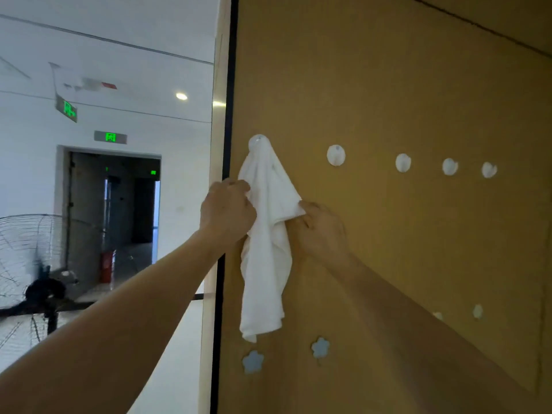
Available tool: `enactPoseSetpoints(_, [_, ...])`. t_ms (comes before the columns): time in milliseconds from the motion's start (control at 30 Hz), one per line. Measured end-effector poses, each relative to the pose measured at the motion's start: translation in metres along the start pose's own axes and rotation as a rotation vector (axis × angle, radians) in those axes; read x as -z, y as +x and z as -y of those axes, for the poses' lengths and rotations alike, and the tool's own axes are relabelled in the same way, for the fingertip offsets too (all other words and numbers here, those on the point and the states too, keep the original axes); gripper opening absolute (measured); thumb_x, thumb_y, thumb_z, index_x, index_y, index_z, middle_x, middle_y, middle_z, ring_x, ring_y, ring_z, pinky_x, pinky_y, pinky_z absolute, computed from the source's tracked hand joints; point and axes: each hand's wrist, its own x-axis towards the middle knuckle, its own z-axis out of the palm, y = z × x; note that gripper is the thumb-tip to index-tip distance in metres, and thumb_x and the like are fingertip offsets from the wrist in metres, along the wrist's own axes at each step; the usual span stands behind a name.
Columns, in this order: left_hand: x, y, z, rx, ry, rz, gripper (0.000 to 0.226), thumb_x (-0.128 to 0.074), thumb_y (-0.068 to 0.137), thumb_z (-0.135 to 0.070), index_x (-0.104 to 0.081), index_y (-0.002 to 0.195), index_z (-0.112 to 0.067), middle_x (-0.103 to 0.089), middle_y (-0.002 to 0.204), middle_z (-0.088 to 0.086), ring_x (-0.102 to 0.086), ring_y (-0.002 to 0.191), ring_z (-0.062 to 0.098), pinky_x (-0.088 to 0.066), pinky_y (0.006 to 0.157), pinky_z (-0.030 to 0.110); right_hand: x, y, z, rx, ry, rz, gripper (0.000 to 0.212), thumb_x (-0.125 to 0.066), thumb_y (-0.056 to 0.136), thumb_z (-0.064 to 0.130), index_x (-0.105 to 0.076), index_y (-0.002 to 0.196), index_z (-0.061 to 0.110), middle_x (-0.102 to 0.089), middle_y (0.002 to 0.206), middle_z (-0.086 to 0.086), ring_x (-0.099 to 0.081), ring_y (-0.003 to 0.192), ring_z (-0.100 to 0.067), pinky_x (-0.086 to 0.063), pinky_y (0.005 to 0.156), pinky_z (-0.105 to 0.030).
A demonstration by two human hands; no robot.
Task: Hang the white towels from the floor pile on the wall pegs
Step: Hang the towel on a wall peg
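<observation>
A white towel (265, 249) hangs from the leftmost round white peg (258, 142) on the tan wall panel (388, 85). My left hand (227, 209) grips the towel's left edge, fingers curled round the cloth. My right hand (321, 227) pinches the towel's right edge against the panel. Further white pegs (336, 155) run in a row to the right, all bare. The floor pile is out of view.
Blue flower-shaped hooks (320, 348) sit lower on the panel, below the towel. The panel's black left edge (227, 144) borders an open hallway with a standing fan (33, 264), a doorway (119, 210) and a red fire extinguisher (107, 265).
</observation>
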Motion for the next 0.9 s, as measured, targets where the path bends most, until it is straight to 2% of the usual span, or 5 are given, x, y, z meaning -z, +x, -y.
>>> enactPoseSetpoints(100, [0.012, -0.011, -0.042, -0.117, 0.043, -0.007, 0.037, -0.047, 0.092, -0.021, -0.059, 0.127, -0.017, -0.059, 0.124, 0.007, -0.050, 0.112, 0.028, -0.044, 0.088, 0.039, 0.033, -0.019, -0.007, -0.014, -0.072, 0.005, 0.037, -0.053, 0.091, 0.014, -0.063, 0.126, 0.008, -0.060, 0.127, -0.014, -0.057, 0.115, -0.033, -0.047, 0.096, -0.039])
enactPoseSetpoints(167, [0.014, -0.024, -0.074, -0.167, 0.040, 0.006, 0.039, -0.050, 0.092, -0.025, -0.057, 0.130, -0.018, -0.059, 0.128, 0.007, -0.049, 0.114, 0.028, -0.042, 0.092, 0.042, 0.059, -0.031, -0.014, -0.022, -0.121, 0.010, 0.042, -0.055, 0.092, 0.019, -0.058, 0.134, 0.014, -0.055, 0.137, -0.011, -0.052, 0.123, -0.031, -0.043, 0.103, -0.044])
enactPoseSetpoints(400, [-0.017, -0.091, -0.219, -0.266, -0.178, 0.132, 0.042, -0.049, 0.093, -0.028, -0.054, 0.133, -0.019, -0.054, 0.134, 0.008, -0.048, 0.123, 0.026, -0.044, 0.100, 0.042, 0.205, -0.112, -0.075, -0.107, -0.362, -0.035, 0.051, -0.055, 0.093, 0.035, -0.047, 0.143, 0.030, -0.049, 0.145, 0.002, -0.042, 0.133, -0.022, -0.039, 0.107, -0.041])
enactPoseSetpoints(633, [-0.059, -0.198, -0.450, -0.465, -0.393, 0.324, 0.045, -0.050, 0.090, -0.032, -0.054, 0.134, -0.023, -0.055, 0.134, 0.004, -0.045, 0.124, 0.025, -0.042, 0.101, 0.040, 0.407, -0.255, -0.152, -0.380, -0.737, -0.014, 0.057, -0.054, 0.092, 0.042, -0.040, 0.146, 0.032, -0.046, 0.147, -0.001, -0.040, 0.131, -0.029, -0.038, 0.105, -0.045])
enactPoseSetpoints(900, [-0.045, -0.357, -0.715, -0.767, -0.737, 0.563, 0.043, -0.052, 0.091, -0.035, -0.054, 0.133, -0.023, -0.052, 0.133, 0.003, -0.042, 0.125, 0.024, -0.040, 0.104, 0.037, 0.633, -0.459, -0.189, -0.808, -1.010, -0.089, 0.058, -0.055, 0.092, 0.044, -0.040, 0.147, 0.030, -0.047, 0.146, -0.003, -0.040, 0.130, -0.029, -0.037, 0.105, -0.044])
